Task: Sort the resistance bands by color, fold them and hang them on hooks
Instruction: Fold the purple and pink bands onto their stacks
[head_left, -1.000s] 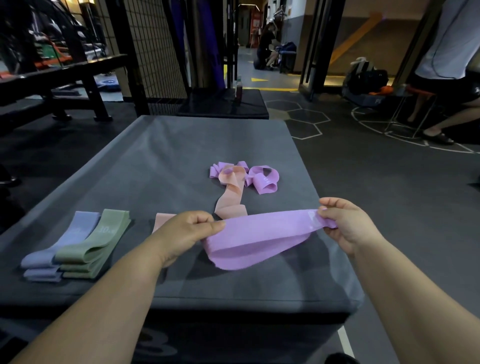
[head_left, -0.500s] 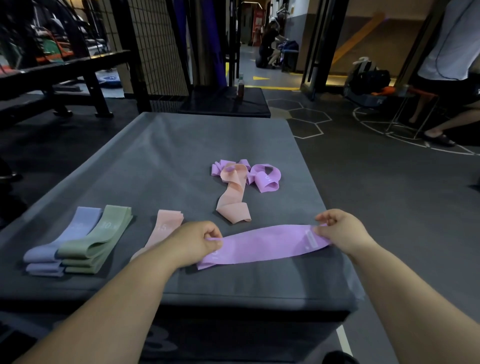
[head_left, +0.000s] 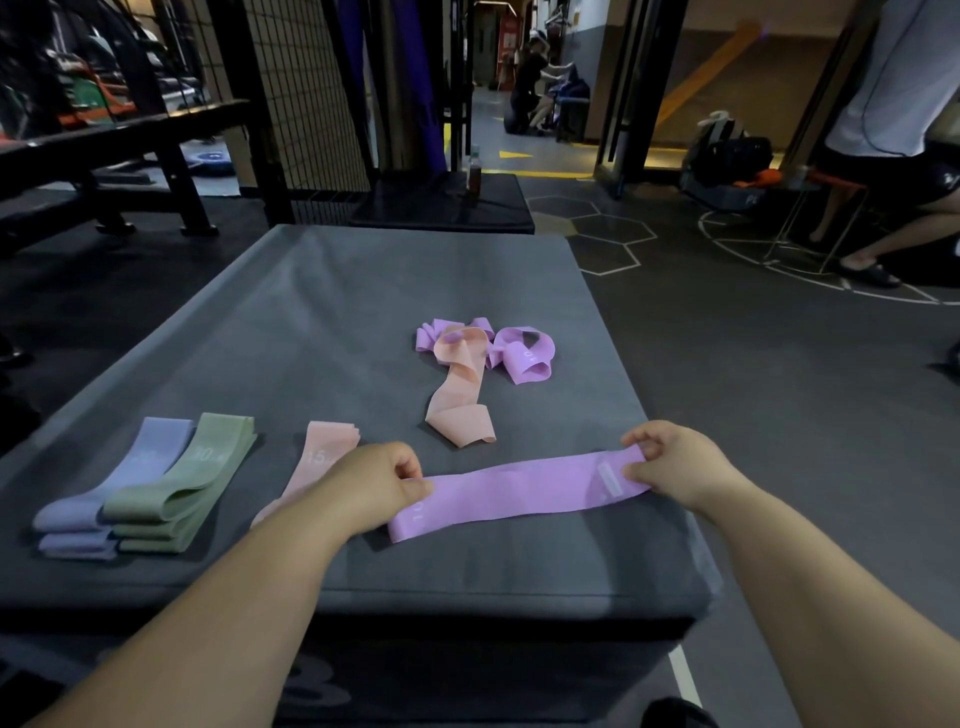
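A purple band (head_left: 519, 491) lies stretched flat near the front edge of the grey padded box (head_left: 322, 322). My left hand (head_left: 371, 480) pinches its left end and my right hand (head_left: 675, 467) pinches its right end. Left of my left hand a folded peach band (head_left: 324, 449) lies partly hidden under my wrist. Further left lie a folded green band (head_left: 187, 483) and a folded blue-grey band (head_left: 130, 478) side by side. Mid-box, a loose peach band (head_left: 460, 400) trails from a crumpled pile of purple bands (head_left: 522, 356).
A black platform (head_left: 441, 202) with a small bottle (head_left: 474, 171) stands behind the box. A mesh rack (head_left: 291, 93) and benches fill the back left. A seated person (head_left: 893, 130) is at the far right, others in the doorway. No hooks are visible.
The purple band, held up as a sagging loop a second ago, now lies flat and stretched on the box. Both hands came down with it and keep hold of its ends.
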